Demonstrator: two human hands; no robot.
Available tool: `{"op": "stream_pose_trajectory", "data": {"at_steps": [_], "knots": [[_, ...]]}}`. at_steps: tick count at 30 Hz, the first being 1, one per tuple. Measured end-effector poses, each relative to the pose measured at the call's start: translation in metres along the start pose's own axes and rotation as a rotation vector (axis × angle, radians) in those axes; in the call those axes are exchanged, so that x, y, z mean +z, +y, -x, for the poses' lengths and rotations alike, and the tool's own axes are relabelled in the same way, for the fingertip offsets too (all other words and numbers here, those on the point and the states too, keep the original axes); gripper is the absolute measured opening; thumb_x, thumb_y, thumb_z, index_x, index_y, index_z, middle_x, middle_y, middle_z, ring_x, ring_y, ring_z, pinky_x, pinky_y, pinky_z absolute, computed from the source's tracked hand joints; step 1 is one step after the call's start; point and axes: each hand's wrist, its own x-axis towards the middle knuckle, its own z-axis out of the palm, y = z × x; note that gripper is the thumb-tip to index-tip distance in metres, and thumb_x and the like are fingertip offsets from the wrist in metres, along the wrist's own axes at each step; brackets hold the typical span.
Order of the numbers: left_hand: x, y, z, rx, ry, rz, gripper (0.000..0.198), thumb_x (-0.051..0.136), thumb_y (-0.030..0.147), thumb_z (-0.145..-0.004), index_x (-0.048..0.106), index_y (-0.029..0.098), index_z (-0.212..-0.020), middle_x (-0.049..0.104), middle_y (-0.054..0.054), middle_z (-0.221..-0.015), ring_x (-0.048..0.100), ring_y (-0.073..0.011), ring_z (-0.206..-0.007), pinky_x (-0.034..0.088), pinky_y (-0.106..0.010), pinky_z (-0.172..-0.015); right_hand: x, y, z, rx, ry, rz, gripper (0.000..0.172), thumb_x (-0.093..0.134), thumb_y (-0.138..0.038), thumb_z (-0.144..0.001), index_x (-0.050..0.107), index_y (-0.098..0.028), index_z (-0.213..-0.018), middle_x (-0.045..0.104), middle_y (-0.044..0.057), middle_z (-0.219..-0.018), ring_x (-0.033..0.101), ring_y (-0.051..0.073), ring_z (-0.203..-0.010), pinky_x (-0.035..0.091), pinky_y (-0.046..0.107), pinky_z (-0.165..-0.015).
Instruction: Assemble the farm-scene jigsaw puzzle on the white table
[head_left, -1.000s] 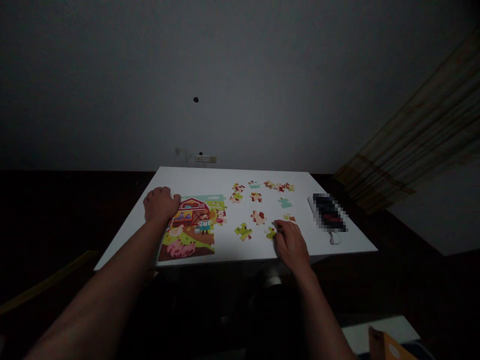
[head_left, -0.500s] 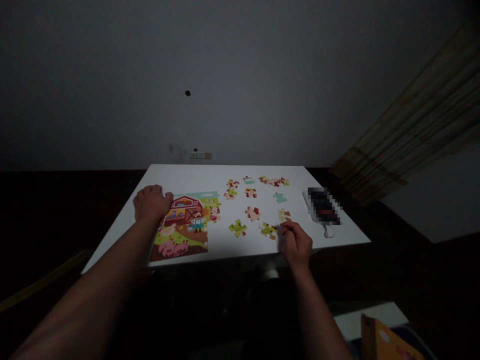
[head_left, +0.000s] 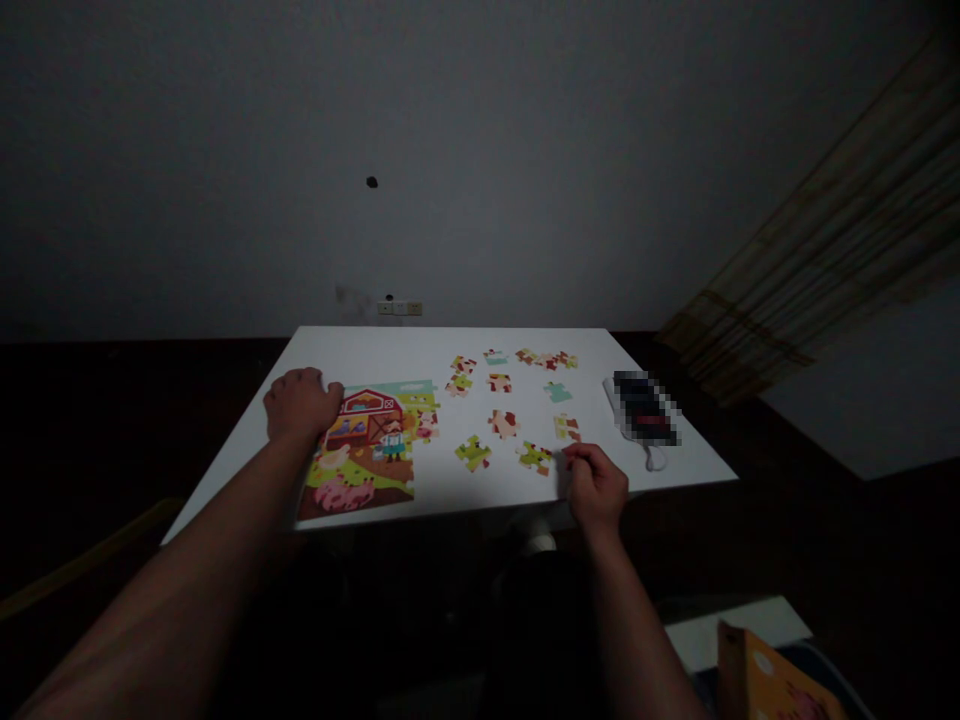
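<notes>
A partly built farm jigsaw (head_left: 367,445) with a red barn lies on the left half of a white table (head_left: 420,350). My left hand (head_left: 300,403) rests curled on the puzzle's upper left corner, pressing it down. My right hand (head_left: 596,487) sits near the table's front edge with its fingers curled, its fingertips touching or just short of a green and red loose piece (head_left: 535,457). Whether it grips anything is not clear. Several more loose pieces (head_left: 504,382) lie scattered across the middle and back of the table, including a green one (head_left: 472,453).
A blurred dark object on something white (head_left: 645,412) lies at the table's right side. A wall socket (head_left: 399,308) sits behind the table. A striped curtain (head_left: 825,260) hangs at right. An orange box (head_left: 757,675) stands on the floor at lower right. The room is dim.
My right hand has slid a little to the right, uncovering the green and red piece it was over. The view has shifted slightly. My left hand stays on the puzzle.
</notes>
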Motion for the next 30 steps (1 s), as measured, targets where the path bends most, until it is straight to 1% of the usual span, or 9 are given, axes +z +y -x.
{"op": "stream_pose_trajectory", "data": {"at_steps": [5,11,16,21,25,30], "knots": [[-0.0011,-0.0002,0.0006,0.015,-0.005,0.012,0.055,0.048,0.047,-0.101,0.07,0.012,-0.138,0.064,-0.029,-0.149,0.058,-0.0474,-0.136,0.047,-0.061,-0.113,0.0007,0.0028,0.0003,-0.032,-0.022,0.03,0.026,0.055,-0.034,-0.089,0.078,-0.023,-0.083,0.073,0.002,-0.071,0.067,0.023,-0.066,0.05,0.033,-0.065],[0.0009,0.0004,0.0016,0.007,0.014,0.012,0.059,0.046,0.046,-0.1,0.07,0.01,-0.14,0.064,-0.029,-0.149,0.057,-0.0476,-0.137,0.047,-0.06,-0.113,0.0029,0.0002,-0.0039,-0.079,-0.128,0.095,0.028,0.058,-0.038,-0.093,0.081,-0.023,-0.094,0.082,0.006,-0.088,0.075,0.026,-0.081,0.057,0.036,-0.077],[0.0033,-0.0007,0.0007,0.0,0.001,0.005,0.062,0.046,0.048,-0.099,0.07,0.01,-0.141,0.064,-0.029,-0.149,0.057,-0.0476,-0.136,0.047,-0.06,-0.112,0.0039,-0.0039,-0.0049,-0.1,-0.199,0.149,0.029,0.058,-0.04,-0.093,0.082,-0.023,-0.093,0.081,0.005,-0.083,0.074,0.026,-0.074,0.056,0.035,-0.073],[0.0032,-0.0006,0.0009,-0.001,0.004,0.01,0.061,0.046,0.049,-0.099,0.069,0.012,-0.142,0.064,-0.028,-0.151,0.056,-0.0469,-0.137,0.046,-0.06,-0.114,0.0035,-0.005,-0.0045,-0.119,-0.207,0.164,0.028,0.058,-0.039,-0.093,0.081,-0.024,-0.093,0.082,0.006,-0.085,0.075,0.026,-0.075,0.057,0.035,-0.073],[0.0006,0.0012,0.0031,0.004,0.007,0.013,0.062,0.045,0.048,-0.099,0.069,0.01,-0.142,0.064,-0.028,-0.15,0.057,-0.047,-0.137,0.046,-0.06,-0.114,0.003,-0.0049,-0.0045,-0.134,-0.215,0.18,0.028,0.057,-0.038,-0.093,0.081,-0.024,-0.092,0.083,0.005,-0.087,0.077,0.026,-0.078,0.056,0.035,-0.074],[-0.002,0.0019,0.0046,0.01,0.011,0.008,0.058,0.045,0.047,-0.099,0.07,0.01,-0.137,0.065,-0.029,-0.148,0.058,-0.0468,-0.136,0.047,-0.058,-0.112,0.0033,-0.0044,-0.0045,-0.139,-0.222,0.197,0.028,0.056,-0.037,-0.094,0.081,-0.025,-0.092,0.082,0.005,-0.085,0.077,0.026,-0.076,0.056,0.035,-0.073]]}}
